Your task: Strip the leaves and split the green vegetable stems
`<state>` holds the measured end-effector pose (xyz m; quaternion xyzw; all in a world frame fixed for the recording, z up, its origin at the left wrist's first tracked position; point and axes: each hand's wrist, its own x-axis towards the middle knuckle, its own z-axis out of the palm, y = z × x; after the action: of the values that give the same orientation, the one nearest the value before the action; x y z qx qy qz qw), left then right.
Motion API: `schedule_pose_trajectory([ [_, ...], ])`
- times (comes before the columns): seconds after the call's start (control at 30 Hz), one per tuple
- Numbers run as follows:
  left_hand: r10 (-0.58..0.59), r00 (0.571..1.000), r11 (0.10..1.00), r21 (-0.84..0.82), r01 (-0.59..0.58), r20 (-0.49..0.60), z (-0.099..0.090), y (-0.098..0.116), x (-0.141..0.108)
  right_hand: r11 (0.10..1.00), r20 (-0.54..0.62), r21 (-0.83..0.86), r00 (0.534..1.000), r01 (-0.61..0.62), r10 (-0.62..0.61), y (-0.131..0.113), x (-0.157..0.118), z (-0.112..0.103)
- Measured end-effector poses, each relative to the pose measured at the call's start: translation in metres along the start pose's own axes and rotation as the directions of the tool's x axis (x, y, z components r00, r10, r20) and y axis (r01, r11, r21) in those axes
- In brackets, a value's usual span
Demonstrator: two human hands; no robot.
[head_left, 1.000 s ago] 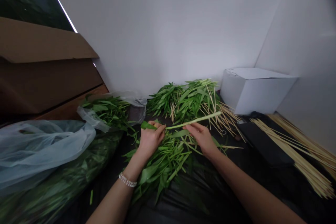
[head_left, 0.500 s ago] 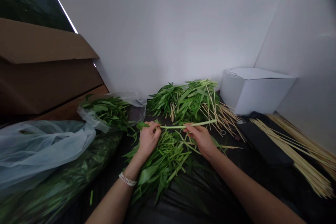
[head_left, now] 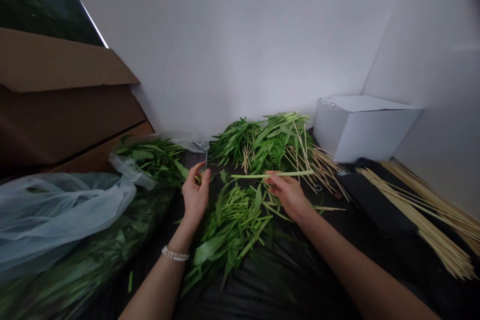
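Note:
A pale green water spinach stem (head_left: 292, 174) lies level between the thumb and fingers of my right hand (head_left: 290, 195), with a bare end sticking out on each side. My left hand (head_left: 195, 194) is raised to the left of the stem, apart from it. Its fingers are curled round a leafy tip (head_left: 182, 169) that is partly hidden by the hand. Beneath and between my hands is a heap of cut water spinach (head_left: 232, 225) on a black sheet (head_left: 262, 285).
Behind are leafy bundles (head_left: 275, 142) and thin sticks (head_left: 326, 165). To the right are a white box (head_left: 375, 130), a black flat object (head_left: 378, 205) and long sticks (head_left: 431, 235). On the left are greens (head_left: 150, 152), a plastic bag (head_left: 63, 215) and a cardboard box (head_left: 67, 115).
The stem has come apart. My left hand has moved left and slightly up with the leafy tip, while the bare stem stays in my right hand, which has hardly moved.

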<state>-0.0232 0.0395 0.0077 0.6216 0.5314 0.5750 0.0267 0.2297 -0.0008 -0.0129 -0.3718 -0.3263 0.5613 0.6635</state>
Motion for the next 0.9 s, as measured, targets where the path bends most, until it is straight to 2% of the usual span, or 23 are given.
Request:
schedule_pose_trajectory([
  [0.07, 0.152, 0.988, 0.986, 0.070, -0.153, 0.018, -0.001, 0.011, -0.005, 0.999, 0.033, -0.036, 0.999, 0.002, -0.001, 0.002, -0.003, 0.003],
  [0.1, 0.242, 0.969, 0.965, 0.089, -0.245, 0.044, -0.001, 0.016, -0.008, 0.998, 0.045, -0.055, 0.999, 0.007, -0.004, 0.003, -0.004, 0.003],
  [0.2, 0.473, 0.863, 0.861, 0.113, -0.496, 0.180, 0.002, 0.023, -0.016, 0.995, 0.070, -0.100, 0.998, 0.015, -0.008, 0.008, -0.004, 0.004],
  [0.3, 0.570, 0.761, 0.754, 0.170, -0.634, 0.310, 0.008, 0.026, -0.022, 0.988, 0.109, -0.150, 0.994, 0.020, -0.003, 0.011, -0.006, 0.004],
  [0.4, 0.593, 0.704, 0.697, 0.190, -0.692, 0.390, 0.012, 0.028, -0.026, 0.975, 0.163, -0.220, 0.987, 0.034, 0.002, 0.011, -0.010, 0.007],
  [0.6, 0.583, 0.670, 0.674, 0.187, -0.715, 0.460, 0.012, 0.027, -0.025, 0.960, 0.217, -0.273, 0.976, 0.067, -0.006, 0.008, -0.014, 0.009],
  [0.8, 0.576, 0.682, 0.654, 0.246, -0.715, 0.451, 0.010, 0.019, -0.019, 0.992, 0.055, -0.114, 0.998, 0.045, -0.039, 0.004, -0.004, 0.003],
  [0.9, 0.576, 0.695, 0.655, 0.264, -0.707, 0.431, 0.010, 0.019, -0.019, 0.998, 0.032, -0.054, 0.999, 0.036, -0.035, 0.002, -0.004, 0.003],
])
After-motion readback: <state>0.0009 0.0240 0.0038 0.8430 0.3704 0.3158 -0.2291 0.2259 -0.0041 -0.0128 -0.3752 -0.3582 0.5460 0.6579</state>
